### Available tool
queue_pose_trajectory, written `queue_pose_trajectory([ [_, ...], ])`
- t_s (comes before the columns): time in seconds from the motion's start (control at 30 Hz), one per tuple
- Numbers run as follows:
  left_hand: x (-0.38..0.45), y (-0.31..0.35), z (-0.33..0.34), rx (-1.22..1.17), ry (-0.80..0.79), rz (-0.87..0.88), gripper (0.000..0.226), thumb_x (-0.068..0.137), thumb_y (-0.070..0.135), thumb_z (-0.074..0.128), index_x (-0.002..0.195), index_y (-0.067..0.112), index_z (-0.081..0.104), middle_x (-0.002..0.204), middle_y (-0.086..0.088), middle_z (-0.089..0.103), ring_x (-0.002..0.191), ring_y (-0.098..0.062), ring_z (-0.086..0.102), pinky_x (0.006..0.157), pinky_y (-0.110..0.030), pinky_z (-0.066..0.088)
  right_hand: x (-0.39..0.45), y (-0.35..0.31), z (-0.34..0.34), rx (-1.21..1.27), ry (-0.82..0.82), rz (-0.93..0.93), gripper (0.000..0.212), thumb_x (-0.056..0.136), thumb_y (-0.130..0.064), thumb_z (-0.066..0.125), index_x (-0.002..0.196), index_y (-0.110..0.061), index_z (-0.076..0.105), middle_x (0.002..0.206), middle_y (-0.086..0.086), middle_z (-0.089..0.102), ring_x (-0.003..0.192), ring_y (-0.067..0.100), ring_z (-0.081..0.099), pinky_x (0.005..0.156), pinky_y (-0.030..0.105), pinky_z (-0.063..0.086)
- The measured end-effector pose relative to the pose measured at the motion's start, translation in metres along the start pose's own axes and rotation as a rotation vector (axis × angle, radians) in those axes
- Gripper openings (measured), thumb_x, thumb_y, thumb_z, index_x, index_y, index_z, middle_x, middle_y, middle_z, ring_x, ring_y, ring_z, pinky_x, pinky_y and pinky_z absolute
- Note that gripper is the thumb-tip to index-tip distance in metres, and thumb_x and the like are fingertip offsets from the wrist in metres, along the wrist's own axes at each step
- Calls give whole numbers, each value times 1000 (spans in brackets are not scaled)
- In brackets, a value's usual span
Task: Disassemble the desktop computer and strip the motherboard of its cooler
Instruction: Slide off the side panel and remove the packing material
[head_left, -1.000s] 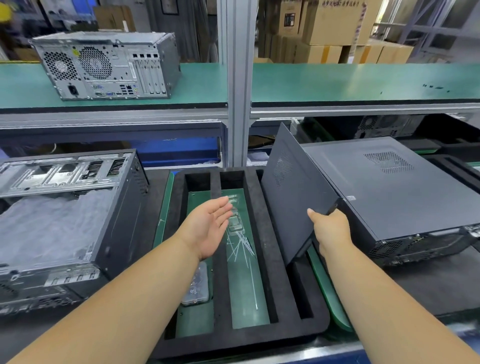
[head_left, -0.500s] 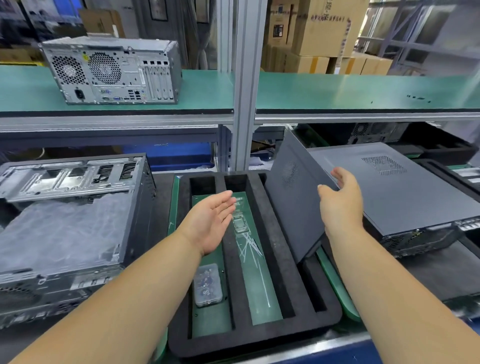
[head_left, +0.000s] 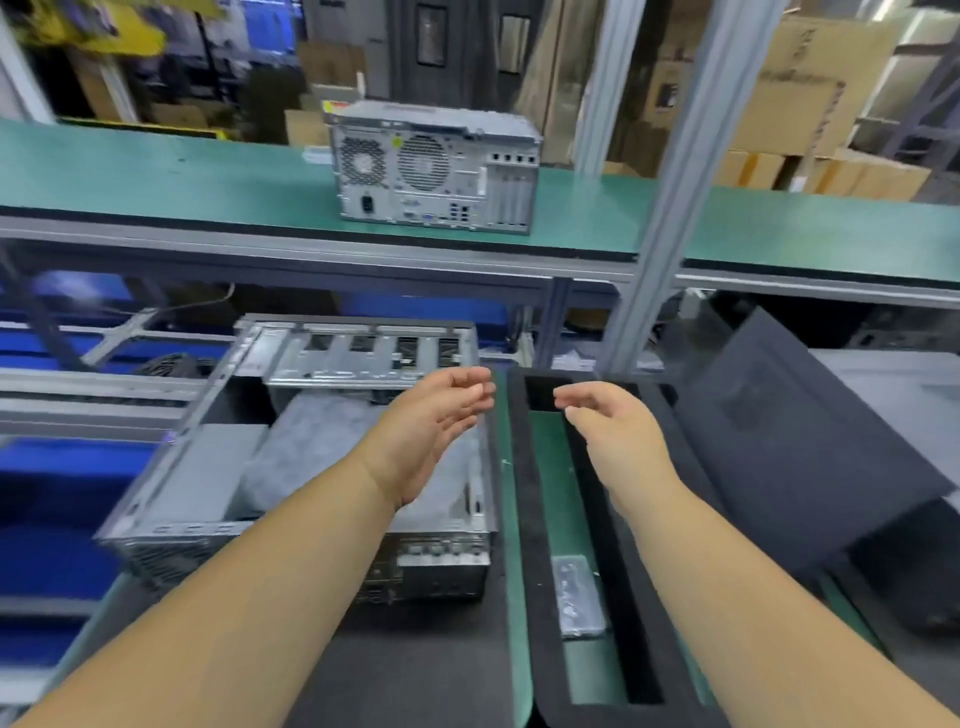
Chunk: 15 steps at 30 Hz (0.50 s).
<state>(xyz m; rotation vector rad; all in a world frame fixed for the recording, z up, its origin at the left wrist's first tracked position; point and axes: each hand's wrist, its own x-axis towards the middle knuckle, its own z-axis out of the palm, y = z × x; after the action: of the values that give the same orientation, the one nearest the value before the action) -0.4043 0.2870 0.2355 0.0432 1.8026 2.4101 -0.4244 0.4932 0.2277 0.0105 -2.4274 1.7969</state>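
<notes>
Both hands hang in mid-air, holding nothing — the left hand (head_left: 431, 431) over the open case (head_left: 322, 441), the right hand (head_left: 615, 434) over the foam tray (head_left: 524, 519), palms turned toward each other, fingers loosely curved. The case lies on its side on the worktop (head_left: 415, 670), its steel drive cage at the far end. A dark side panel (head_left: 800, 447) leans at the tray's right edge. A small clear box (head_left: 579, 597) sits in a tray slot. Another computer (head_left: 434, 166) stands on the green shelf (head_left: 156, 171) — its rear ports face the camera.
</notes>
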Motion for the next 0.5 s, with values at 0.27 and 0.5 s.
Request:
queue_pose_trajectory([
  [0.27, -23, 9, -143, 967, 339, 116, 23, 88, 23, 65, 106, 34, 58, 110, 9, 58, 97, -11, 57, 82, -26, 46, -8, -30, 131, -236, -338, -68, 15, 88, -20, 65, 89, -35, 69, 92, -13, 66, 83, 7, 60, 65, 23, 47],
  [0.5, -35, -2, -209, 1275, 289, 25, 45, 90, 27, 60, 134, 20, 51, 134, -2, 48, 127, -22, 41, 108, -38, 35, -15, -24, 211, -744, -695, -114, 60, 74, -49, 77, 128, -33, 56, 132, -7, 47, 121, 15, 48, 91, 29, 43],
])
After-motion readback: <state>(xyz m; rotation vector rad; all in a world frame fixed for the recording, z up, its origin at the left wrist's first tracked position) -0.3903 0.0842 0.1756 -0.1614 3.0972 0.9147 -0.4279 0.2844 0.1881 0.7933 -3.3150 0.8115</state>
